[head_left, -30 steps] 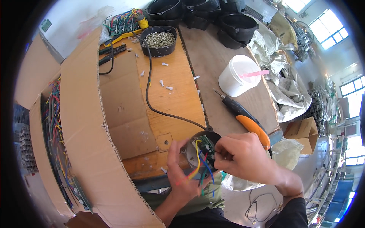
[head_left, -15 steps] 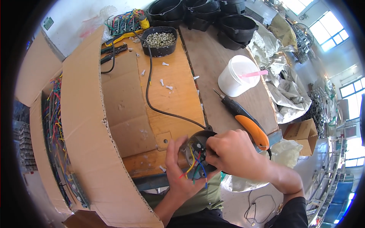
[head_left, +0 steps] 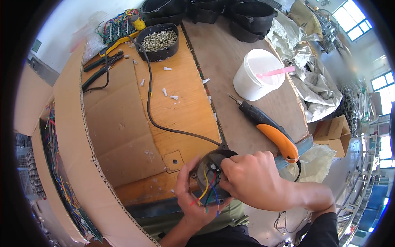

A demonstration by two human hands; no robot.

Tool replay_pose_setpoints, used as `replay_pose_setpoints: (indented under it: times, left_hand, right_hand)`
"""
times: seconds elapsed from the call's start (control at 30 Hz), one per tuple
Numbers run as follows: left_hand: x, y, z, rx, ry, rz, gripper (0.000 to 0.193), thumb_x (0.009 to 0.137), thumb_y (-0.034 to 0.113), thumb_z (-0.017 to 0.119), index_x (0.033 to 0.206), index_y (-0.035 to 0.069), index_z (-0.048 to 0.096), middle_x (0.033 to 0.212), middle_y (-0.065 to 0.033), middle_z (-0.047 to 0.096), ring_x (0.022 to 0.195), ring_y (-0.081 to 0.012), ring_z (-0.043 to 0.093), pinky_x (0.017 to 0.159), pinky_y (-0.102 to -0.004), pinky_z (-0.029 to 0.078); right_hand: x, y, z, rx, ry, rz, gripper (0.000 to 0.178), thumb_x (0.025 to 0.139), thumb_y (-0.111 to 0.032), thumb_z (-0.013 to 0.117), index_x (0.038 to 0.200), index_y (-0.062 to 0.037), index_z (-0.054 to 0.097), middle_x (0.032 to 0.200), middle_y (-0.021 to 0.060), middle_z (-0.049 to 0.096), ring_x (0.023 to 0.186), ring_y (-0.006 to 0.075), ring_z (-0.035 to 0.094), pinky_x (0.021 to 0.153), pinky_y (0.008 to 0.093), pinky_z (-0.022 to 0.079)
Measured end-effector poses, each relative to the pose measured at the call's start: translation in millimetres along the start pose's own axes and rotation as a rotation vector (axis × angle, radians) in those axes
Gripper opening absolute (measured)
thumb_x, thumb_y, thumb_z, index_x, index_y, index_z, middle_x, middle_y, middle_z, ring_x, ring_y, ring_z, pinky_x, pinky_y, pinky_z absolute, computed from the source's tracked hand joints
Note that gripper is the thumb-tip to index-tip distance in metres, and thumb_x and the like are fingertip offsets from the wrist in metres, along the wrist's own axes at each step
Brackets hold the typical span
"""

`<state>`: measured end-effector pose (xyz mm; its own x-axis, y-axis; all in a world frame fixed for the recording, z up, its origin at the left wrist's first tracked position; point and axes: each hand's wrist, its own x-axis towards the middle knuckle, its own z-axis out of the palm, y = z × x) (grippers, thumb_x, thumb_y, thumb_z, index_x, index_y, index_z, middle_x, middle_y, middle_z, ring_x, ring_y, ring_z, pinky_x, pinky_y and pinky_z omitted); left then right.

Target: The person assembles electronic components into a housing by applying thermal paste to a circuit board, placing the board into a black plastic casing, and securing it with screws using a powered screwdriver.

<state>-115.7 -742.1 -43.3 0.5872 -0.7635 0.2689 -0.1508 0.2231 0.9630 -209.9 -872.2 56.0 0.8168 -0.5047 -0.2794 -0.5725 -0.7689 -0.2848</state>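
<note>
My left hand [head_left: 192, 206] is wrapped round the side of a round black housing [head_left: 196, 171] near the table's front edge. Yellow, red, blue and green wires [head_left: 213, 191] hang out of its open face towards me. A dark cable [head_left: 158, 123] runs from the housing's far side back across the table. My right hand [head_left: 255, 177] is closed over the housing's right side, its fingertips reaching into the open face. What those fingers pinch, if anything, is hidden behind the hand.
Right of the housing lies an orange and black corded power tool [head_left: 273, 133], near a white bucket [head_left: 248, 78] with a pink stick. A black tub of small metal parts [head_left: 158, 53], pliers [head_left: 101, 70] and black pots [head_left: 251, 20] stand farther back. A cardboard box [head_left: 78, 136] borders the left.
The view has shifted, so the table things sit farther left. My hands stay on the housing, whose open face shows a little more; the wires hang slightly differently.
</note>
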Motion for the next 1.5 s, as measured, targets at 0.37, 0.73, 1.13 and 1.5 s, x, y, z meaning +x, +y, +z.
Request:
replay_pose_setpoints:
  times: [0.37,0.73,1.13,1.5]
  left_hand:
    - [-2,0,-2,0.187,-0.052,0.079,0.113,0.06,0.02,0.098,0.145,-0.007,0.029,0.141,-0.0237,0.047,0.127,-0.0326,0.052,0.106,-0.0406,0.043]
    - [-78,82,-48,0.527,-0.343,-0.15,0.094,0.083,0.039,0.08,0.152,0.003,0.028,0.156,-0.0238,0.031,0.141,-0.043,0.035,0.112,-0.0507,0.035]
    - [-74,161,-79,-0.019,-0.448,-0.274,0.035,0.089,0.007,0.075,0.119,0.001,0.06,0.103,-0.0133,0.067,0.087,-0.0215,0.068,0.074,-0.0305,0.054]
    - [-45,157,-33,-0.37,-0.279,-0.212,0.018,0.096,0.014,0.068,0.107,0.002,0.06,0.088,-0.0028,0.063,0.078,-0.0076,0.057,0.068,-0.0248,0.048]
  right_hand:
    - [0,-1,-7,-0.017,-0.016,-0.016,0.016,0.072,-0.017,0.072,0.074,-0.0024,0.065,0.067,0.0147,0.068,0.061,0.0337,0.07,0.052,0.042,0.054]
    - [96,-6,-97,0.143,0.721,-0.326,0.011,0.079,-0.007,0.063,0.071,0.0009,0.066,0.07,0.0216,0.065,0.069,0.0418,0.065,0.065,0.0484,0.054]
    - [361,24,-89,-0.255,0.448,-0.274,0.018,0.067,-0.017,0.082,0.084,-0.0108,0.079,0.082,0.0112,0.074,0.086,0.0303,0.072,0.079,0.0409,0.059]
    - [358,41,-67,-0.227,0.469,-0.097,0.025,0.073,-0.01,0.073,0.094,0.0023,0.072,0.103,0.0288,0.069,0.101,0.0422,0.068,0.089,0.0466,0.057]
